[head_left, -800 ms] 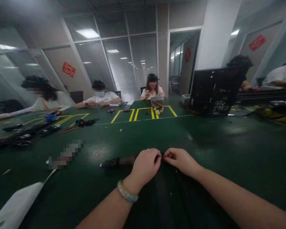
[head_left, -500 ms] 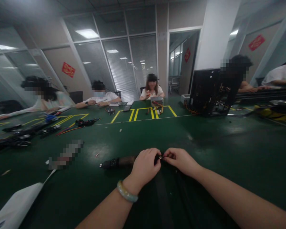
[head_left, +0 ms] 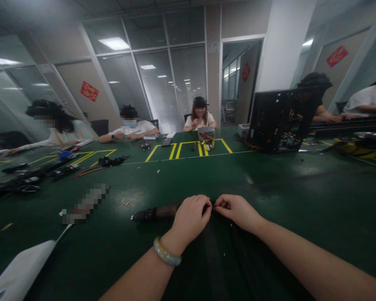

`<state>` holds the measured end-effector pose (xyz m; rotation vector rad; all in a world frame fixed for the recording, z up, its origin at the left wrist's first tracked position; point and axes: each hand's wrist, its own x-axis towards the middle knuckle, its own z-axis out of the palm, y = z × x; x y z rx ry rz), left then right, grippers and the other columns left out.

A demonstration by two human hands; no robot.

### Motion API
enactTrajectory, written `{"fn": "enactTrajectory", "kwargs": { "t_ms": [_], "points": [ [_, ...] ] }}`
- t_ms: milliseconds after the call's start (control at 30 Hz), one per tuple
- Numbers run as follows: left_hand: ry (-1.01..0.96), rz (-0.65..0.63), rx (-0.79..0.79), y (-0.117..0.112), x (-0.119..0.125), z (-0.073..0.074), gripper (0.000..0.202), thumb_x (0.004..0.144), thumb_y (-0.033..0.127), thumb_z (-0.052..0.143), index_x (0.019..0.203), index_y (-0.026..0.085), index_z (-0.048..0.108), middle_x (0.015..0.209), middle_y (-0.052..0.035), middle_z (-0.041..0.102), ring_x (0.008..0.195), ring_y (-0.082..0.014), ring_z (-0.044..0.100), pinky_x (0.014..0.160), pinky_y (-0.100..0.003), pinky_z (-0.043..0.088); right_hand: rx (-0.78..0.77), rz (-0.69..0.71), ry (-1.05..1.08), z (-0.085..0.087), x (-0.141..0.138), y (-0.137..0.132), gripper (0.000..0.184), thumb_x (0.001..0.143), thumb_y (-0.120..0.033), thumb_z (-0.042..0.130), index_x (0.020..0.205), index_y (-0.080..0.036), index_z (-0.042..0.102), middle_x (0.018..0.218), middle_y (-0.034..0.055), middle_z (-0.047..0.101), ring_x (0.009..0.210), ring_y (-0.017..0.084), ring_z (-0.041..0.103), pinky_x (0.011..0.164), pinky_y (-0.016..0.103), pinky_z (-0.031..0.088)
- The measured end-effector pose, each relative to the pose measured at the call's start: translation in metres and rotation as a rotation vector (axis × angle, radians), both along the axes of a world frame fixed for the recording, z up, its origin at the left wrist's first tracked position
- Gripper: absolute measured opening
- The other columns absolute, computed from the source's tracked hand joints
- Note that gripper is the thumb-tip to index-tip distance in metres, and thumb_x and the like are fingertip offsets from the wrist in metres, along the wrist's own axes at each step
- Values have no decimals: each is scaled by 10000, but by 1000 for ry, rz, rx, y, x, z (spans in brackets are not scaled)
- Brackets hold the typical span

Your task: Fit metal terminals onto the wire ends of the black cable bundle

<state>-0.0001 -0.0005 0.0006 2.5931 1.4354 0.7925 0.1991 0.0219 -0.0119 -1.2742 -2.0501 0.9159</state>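
Observation:
My left hand [head_left: 191,215] and my right hand [head_left: 238,211] meet over the green table, fingertips almost touching. Both are closed in a pinch around something small and dark, mostly covered by the fingers; I cannot make out what it is. A black and brown power screwdriver [head_left: 158,213] lies behind my left hand, its metal tip pointing left and its right part hidden by that hand. Below my right hand, a long black bar [head_left: 238,246] runs toward me, with a small shiny spot at its far end. A bangle [head_left: 167,252] circles my left wrist.
A black computer case [head_left: 269,121] stands at the back right. Dark parts and cables [head_left: 34,175] spread along the left. A white object [head_left: 25,267] lies front left, joined by a cord to a blurred-out item. Several people sit around the table [head_left: 138,251].
A small bright metallic spot showed between my fingertips earlier; now the fingertips cover it. Both hands stay in nearly the same place.

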Motion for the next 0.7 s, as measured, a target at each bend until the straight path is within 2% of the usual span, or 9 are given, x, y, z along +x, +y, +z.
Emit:
{"fn": "enactTrajectory", "kwargs": {
  "t_ms": [267,500,700],
  "points": [
    [3,-17,-10,0,-1,0,59,867,186,576,912,220,591,1015,-8,641,957,-194,588,887,-355,445,24,-5,5,-4,1,2,103,841,-274,634,902,-223,699,783,-10,692,690,146,618,604,227,417],
    [0,-10,-16,1,-1,-1,82,894,181,536,937,221,592,988,-8,640,947,-192,590,881,-357,445,17,-1,-1,-2,0,1,103,845,-278,633,900,-221,698,797,-6,697,707,149,626,609,230,419],
    [18,11,-20,-2,1,3,169,829,133,567,971,224,574,967,-6,631,925,-193,588,865,-353,443,13,-5,1,-1,-1,0,100,849,-276,628,896,-212,688,779,-9,692,688,145,625,592,226,418]
  ]
}}
